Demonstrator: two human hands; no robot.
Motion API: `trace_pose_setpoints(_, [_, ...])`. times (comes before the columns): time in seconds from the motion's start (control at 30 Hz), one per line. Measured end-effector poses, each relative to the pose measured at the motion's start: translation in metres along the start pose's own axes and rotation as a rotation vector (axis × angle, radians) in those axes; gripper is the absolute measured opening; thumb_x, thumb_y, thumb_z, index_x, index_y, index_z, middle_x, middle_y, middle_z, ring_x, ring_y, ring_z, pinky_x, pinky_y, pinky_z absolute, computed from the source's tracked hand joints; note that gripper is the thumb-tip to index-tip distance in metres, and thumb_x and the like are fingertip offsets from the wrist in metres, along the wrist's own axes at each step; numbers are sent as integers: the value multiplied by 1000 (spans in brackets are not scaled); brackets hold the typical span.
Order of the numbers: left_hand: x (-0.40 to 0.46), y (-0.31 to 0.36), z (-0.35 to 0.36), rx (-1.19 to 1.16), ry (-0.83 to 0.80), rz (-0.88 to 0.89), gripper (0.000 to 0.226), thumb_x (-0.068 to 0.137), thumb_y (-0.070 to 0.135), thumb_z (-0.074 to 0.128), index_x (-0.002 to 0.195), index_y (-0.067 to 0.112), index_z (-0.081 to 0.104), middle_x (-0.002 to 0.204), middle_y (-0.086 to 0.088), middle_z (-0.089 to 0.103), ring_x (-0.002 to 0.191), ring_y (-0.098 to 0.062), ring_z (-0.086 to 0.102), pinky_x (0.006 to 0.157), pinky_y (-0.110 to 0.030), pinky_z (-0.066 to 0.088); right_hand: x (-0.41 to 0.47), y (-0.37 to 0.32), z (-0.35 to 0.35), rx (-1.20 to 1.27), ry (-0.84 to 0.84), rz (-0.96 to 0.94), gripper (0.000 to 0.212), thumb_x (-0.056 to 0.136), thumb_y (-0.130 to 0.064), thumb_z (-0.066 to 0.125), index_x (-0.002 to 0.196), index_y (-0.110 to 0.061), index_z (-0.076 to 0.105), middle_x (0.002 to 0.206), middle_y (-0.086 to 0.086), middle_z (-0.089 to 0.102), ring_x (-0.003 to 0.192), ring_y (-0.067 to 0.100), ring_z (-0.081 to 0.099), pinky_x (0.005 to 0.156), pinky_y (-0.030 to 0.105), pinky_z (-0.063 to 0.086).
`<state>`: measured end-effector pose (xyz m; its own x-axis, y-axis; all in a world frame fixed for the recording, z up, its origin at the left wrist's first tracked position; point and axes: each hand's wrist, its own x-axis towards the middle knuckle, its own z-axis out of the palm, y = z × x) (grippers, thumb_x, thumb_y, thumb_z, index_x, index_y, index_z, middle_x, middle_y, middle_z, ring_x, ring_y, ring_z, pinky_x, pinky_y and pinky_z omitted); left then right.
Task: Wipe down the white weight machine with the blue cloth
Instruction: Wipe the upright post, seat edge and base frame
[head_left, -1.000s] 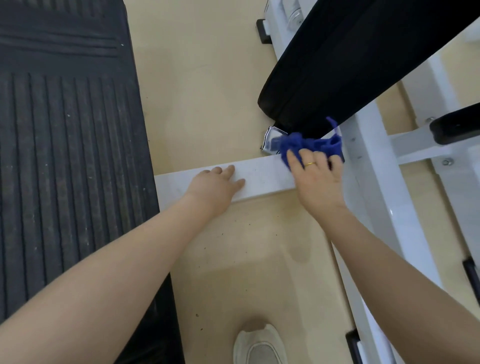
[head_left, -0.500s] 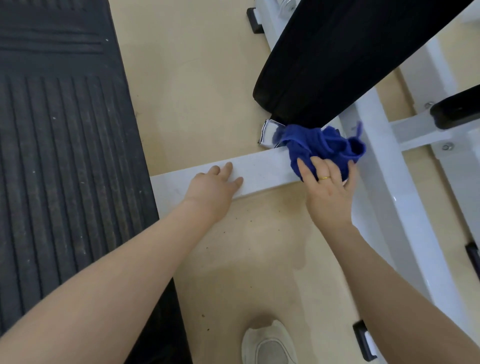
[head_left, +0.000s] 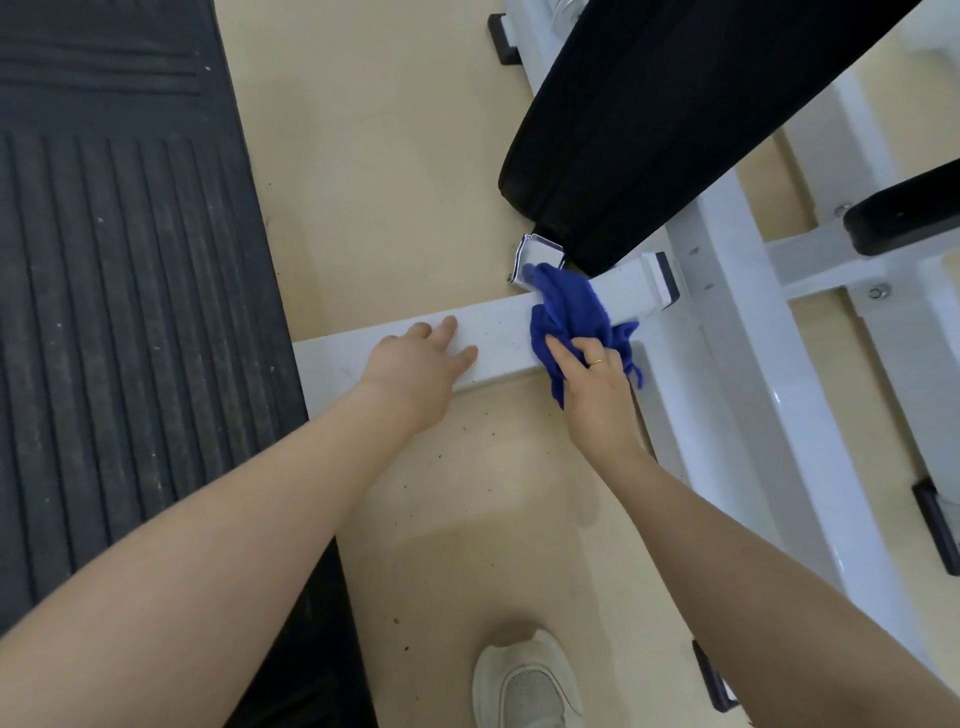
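The white weight machine (head_left: 737, 332) has a painted metal frame, smooth with a soft gloss, and its low crossbar (head_left: 498, 338) is flecked with dark specks. Bunched on that crossbar, the blue cloth (head_left: 569, 312) looks soft and matt. Above the cloth, the black pad (head_left: 649, 119) is smooth, faintly sheened upholstery. Left of the crossbar lies a ribbed, dusty black rubber mat (head_left: 119, 291).

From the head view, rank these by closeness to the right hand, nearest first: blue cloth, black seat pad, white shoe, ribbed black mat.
Measured from the right hand:
1. blue cloth, under its fingers on the white floor bar.
2. black seat pad, just above and beyond it.
3. white shoe, at the bottom edge.
4. ribbed black mat, far left, past the left hand.
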<state>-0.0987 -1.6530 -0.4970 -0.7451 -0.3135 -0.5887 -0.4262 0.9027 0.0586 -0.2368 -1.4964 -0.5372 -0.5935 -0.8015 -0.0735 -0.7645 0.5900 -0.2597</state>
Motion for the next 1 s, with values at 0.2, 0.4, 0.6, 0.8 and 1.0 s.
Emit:
trace_pose_setpoints(0.2, [0,3,1,-7,-21,-13,68,95,17,41,149,33,2,158,-3,-11,144,-22,7,98,-35,37,-5,10,3,224,16,22,46,90,10,46,131,-8,55,126,13,51,112,31,47,95,37,44])
trace_pose_setpoints(0.4, [0,3,3,-13,-34,-23,70,94,15,41,149,33,0,157,-2,-13,145,-22,4,103,-35,34,-34,19,-3,476,163,408,36,93,1,42,127,-6,54,119,8,51,109,20,50,91,18,35])
trace_pose_setpoints(0.6, [-1,2,0,-16,-50,-29,69,95,15,40,149,34,1,158,-1,-12,145,-22,5,103,-36,34,15,1,-1,678,205,621,41,96,-12,42,138,-12,41,125,2,47,114,22,49,100,36,42])
trace_pose_setpoints(0.8, [-10,3,-19,16,-78,12,60,96,19,35,149,30,10,158,-6,-4,141,-24,19,111,-39,24,16,3,-43,542,-109,667,43,96,-4,38,139,-10,41,133,13,49,113,32,52,80,27,41])
trace_pose_setpoints(1.0, [-90,-2,-97,-239,193,136,39,97,25,36,135,19,39,126,-6,49,113,-28,50,78,-33,41,-37,-61,-141,1089,1,967,24,89,-8,35,81,-17,55,79,7,61,60,19,48,50,24,34])
